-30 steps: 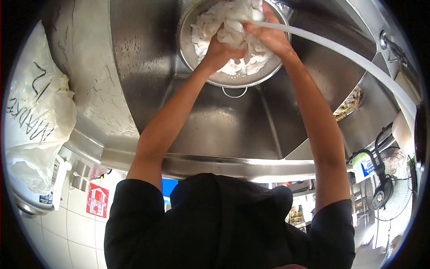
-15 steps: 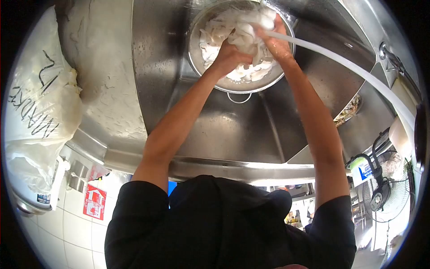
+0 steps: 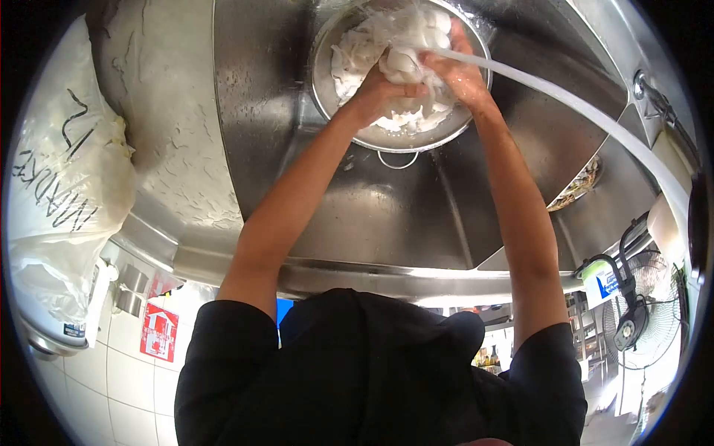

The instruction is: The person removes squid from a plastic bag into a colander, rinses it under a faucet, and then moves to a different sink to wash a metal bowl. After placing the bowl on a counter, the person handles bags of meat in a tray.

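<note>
A round metal colander or bowl (image 3: 445,139) with a loop handle sits in the steel sink, filled with soft, wet white pieces (image 3: 364,56) that look like sliced seafood; I cannot be sure of their kind. My left hand (image 3: 379,95) is closed round a bunch of these pieces on the near side, thumb pointing right. From the right, my right hand (image 3: 462,76) grips the same bunch, its fingers partly hidden. A white stream of water (image 3: 565,97) arcs in from the right and splashes over the bunch between my hands.
The steel sink (image 3: 357,215) surrounds the colander. Left of it is a wet counter (image 3: 167,141) with a marked white plastic bag (image 3: 67,163). Food scraps (image 3: 579,186) lie in a drain opening at right. A fan (image 3: 645,312) stands beyond the sink's right edge.
Both hands stay on the white bunch in the colander, with small shifts of the fingers. My right forearm has moved slightly left. The water keeps running onto the pieces.
</note>
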Available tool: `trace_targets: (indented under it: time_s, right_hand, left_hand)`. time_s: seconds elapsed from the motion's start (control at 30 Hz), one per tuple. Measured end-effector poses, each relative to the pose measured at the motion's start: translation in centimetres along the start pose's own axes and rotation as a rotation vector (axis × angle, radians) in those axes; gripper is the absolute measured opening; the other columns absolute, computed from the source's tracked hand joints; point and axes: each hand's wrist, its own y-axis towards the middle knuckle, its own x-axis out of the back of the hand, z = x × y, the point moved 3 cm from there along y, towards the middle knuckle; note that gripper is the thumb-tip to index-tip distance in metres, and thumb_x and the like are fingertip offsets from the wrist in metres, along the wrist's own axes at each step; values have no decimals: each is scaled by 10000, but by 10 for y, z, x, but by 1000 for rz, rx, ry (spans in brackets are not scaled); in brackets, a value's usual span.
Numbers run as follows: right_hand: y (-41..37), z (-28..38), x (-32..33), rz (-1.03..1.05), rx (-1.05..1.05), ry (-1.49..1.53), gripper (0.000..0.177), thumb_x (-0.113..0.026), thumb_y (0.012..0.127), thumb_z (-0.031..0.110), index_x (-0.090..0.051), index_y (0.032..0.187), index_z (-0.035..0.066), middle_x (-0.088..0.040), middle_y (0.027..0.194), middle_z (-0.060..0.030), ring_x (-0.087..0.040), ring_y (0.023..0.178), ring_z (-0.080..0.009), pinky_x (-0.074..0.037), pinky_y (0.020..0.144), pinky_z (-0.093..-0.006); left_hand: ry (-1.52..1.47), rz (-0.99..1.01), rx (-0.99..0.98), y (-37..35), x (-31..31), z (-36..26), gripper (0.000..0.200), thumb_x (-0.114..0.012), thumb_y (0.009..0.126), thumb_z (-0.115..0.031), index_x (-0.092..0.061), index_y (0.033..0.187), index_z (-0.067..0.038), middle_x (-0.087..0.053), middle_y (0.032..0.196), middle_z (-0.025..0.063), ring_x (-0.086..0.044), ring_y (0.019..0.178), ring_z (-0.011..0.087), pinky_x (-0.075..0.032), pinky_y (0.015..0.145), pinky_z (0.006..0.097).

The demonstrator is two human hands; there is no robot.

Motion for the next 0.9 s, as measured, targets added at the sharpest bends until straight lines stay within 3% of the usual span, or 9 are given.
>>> trace_targets:
  time_s: [0.13, 0.33, 0.53, 0.63, 0.7, 0.77, 0.83, 0.87, 0.9]
  right_hand:
    - [3, -18, 1, -6, -37, 77, 712, -661, 761, 192, -277, 1345, 56, -460, 1201, -109, -452, 1099, -206, -364, 945, -323]
    - [2, -13, 12, 184, -115, 72, 756, -664, 742, 166, -243, 1356, 37, -512, 1159, -107, -492, 1053, -175, -395, 923, -313]
    - [18, -68, 26, 172, -20, 16, 651, -685, 720, 136, -369, 1278, 19, -574, 1029, -83, -544, 946, -166, -439, 865, -300]
    - [21, -63, 35, 96, 238, -179, 594, -701, 696, 125, -444, 1219, 10, -586, 1012, -80, -559, 909, -170, -449, 839, -302]
    - [26, -18, 25, 464, -24, -156, 582, -702, 664, 144, -480, 1182, -1, -585, 1029, -104, -558, 929, -191, -439, 839, -314]
    - [23, 31, 24, 540, 112, -223, 574, -697, 655, 158, -495, 1169, 2, -585, 1036, -114, -557, 935, -200, -435, 837, -319]
    - [9, 73, 27, 691, 205, -288, 603, -696, 640, 200, -493, 1178, 18, -586, 1050, -127, -557, 955, -216, -429, 842, -324]
    - [1, 95, 29, 765, 254, -314, 618, -695, 632, 220, -493, 1183, 26, -586, 1057, -133, -557, 965, -223, -425, 845, -327]
    - [0, 98, 27, 701, 173, -418, 640, -703, 618, 204, -484, 1197, 38, -575, 1087, -130, -553, 983, -221, -424, 855, -332]
  left_hand:
    - [-56, -168, 62, -3, -2, 13, 654, -707, 588, 12, -422, 1173, -55, -535, 1033, 55, -535, 954, 182, -449, 827, 306]
    - [35, -200, 71, -7, -10, 11, 627, -669, 584, 48, -436, 1157, -50, -537, 1009, 60, -535, 945, 171, -463, 804, 292]
    - [78, -125, 75, -14, -16, -8, 623, -702, 589, -18, -445, 1156, -43, -538, 1032, 67, -535, 960, 177, -457, 821, 302]
    - [70, -98, 139, -16, -6, 0, 632, -714, 586, -67, -444, 1157, -38, -542, 1056, 66, -532, 987, 189, -430, 877, 320]
    - [214, -96, 116, -16, -6, -5, 664, -714, 575, -77, -434, 1175, -31, -545, 1065, 72, -531, 1001, 194, -428, 884, 327]
    - [357, -92, 87, -15, -9, -15, 696, -713, 563, -88, -425, 1193, -25, -548, 1075, 79, -531, 1014, 199, -425, 890, 333]
    - [641, -124, -186, -20, -18, -32, 746, -706, 543, -106, -418, 1227, -27, -540, 1103, 120, -528, 1038, 227, -421, 887, 339]
    - [634, -124, -186, -21, -20, -33, 746, -706, 543, -106, -418, 1227, -27, -540, 1103, 120, -528, 1038, 227, -421, 887, 339]
    - [721, -130, -234, -23, -22, -35, 753, -704, 542, -111, -420, 1235, -35, -536, 1089, 134, -528, 1029, 248, -423, 878, 347]
